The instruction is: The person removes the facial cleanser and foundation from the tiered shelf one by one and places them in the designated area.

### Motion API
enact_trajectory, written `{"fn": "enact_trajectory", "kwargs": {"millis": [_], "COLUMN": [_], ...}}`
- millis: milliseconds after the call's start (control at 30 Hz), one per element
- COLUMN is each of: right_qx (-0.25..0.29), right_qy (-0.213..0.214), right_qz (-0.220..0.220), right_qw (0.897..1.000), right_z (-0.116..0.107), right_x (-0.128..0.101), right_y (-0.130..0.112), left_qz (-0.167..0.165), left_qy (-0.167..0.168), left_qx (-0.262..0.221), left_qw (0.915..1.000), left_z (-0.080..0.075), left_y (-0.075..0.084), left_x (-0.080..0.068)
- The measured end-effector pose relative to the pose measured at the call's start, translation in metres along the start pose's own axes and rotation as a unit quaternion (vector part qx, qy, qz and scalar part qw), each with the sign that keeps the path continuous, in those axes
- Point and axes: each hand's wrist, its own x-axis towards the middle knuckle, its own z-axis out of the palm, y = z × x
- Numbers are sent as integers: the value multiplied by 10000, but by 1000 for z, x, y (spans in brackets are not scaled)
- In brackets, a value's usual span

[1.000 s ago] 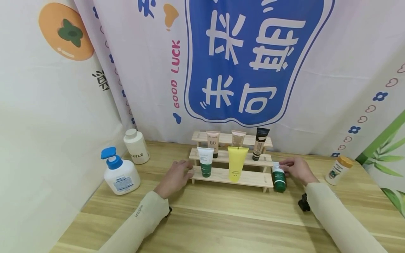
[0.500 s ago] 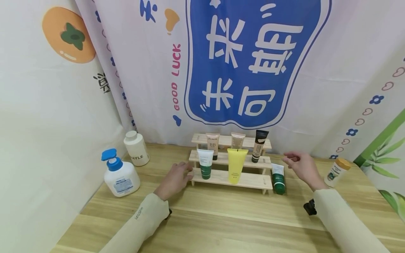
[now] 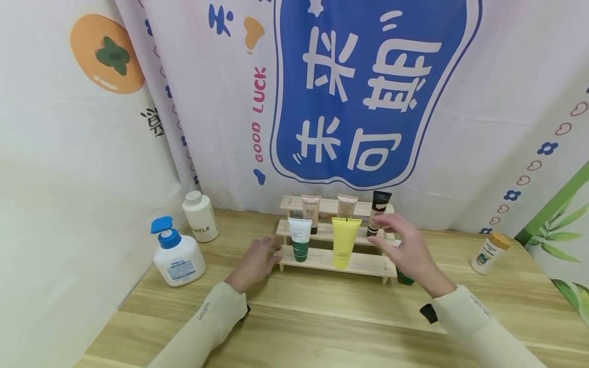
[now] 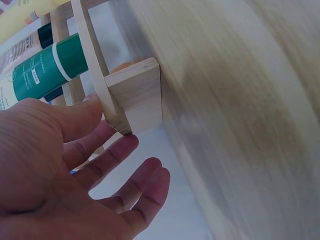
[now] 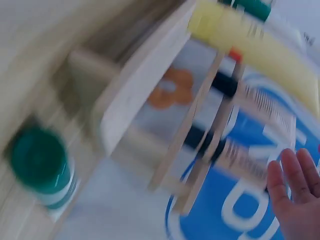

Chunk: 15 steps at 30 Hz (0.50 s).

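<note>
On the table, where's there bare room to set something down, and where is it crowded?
Bare wood runs along the table's near edge, between the two sleeves. More lies between the pump bottle and the left hand, and between the right hand and the orange-capped bottle. The rack is crowded with tubes.

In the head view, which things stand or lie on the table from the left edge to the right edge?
Pump bottle with blue top → white bottle → left hand → green and white tube → yellow tube → right hand → small bottle with orange cap.
</note>
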Motion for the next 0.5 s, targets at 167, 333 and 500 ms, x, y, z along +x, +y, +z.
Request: {"fn": "enact_trajectory", "kwargs": {"millis": [167,333,500], "right_qx": [163,277,454], "right_qy": [-318,-123,-18], "right_qz": [68,409,628], "right_qw": [9993,9987,9970], "right_z": [23,37,46], "right_x": [2,4,4], "right_y": [-12,-16,-17], "left_qz": [8,6,11], "left_qy": [22,19,20], "left_qx": [-25,57,138], "left_qw": [10000,10000,9999], "left_z": [0,2,3], "left_y": [0,-2,-3], "left_x": [0,1,2]}}
